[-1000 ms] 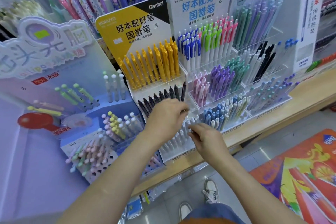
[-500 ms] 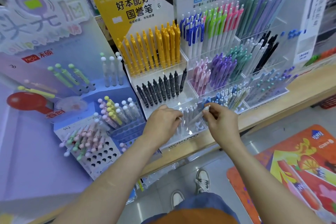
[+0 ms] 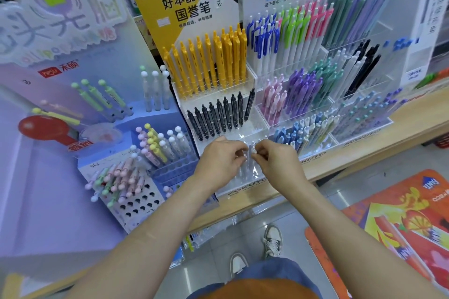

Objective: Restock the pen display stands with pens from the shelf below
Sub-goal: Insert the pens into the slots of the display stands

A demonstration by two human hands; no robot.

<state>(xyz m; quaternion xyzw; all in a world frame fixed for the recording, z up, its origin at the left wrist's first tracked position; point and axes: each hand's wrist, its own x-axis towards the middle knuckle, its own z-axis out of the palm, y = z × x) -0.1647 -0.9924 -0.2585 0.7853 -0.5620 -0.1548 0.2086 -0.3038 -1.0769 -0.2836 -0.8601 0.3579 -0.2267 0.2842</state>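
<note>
White pens (image 3: 250,156) with clear barrels stand upright in the lowest front tier of the display stand (image 3: 243,190), close to the front edge of the wooden shelf (image 3: 413,116). My right hand (image 3: 279,165) reaches in from the right with its fingers curled, and its fingertips (image 3: 258,155) pinch the top of one of these pens. My left hand (image 3: 218,162) comes in from the other side, knuckles up and fingers curled inward, so the two hands almost meet over the same tier. Its tips are in among the pen tops, but I cannot tell whether they actually grip one. One tier up, just behind my knuckles, runs a row of black pens (image 3: 218,116), and above that a tight row of yellow pens (image 3: 209,65) under the yellow-and-black header card (image 3: 184,0). Beside my right hand, in the neighbouring clear stand, sit blue and pale pens (image 3: 303,131). Toward the shelf's left end, a lilac stand holds pastel ball-topped pens (image 3: 121,177). Below the shelf edge I see my shoes (image 3: 273,240) on the grey floor and an orange mat (image 3: 401,226) to the right.
</note>
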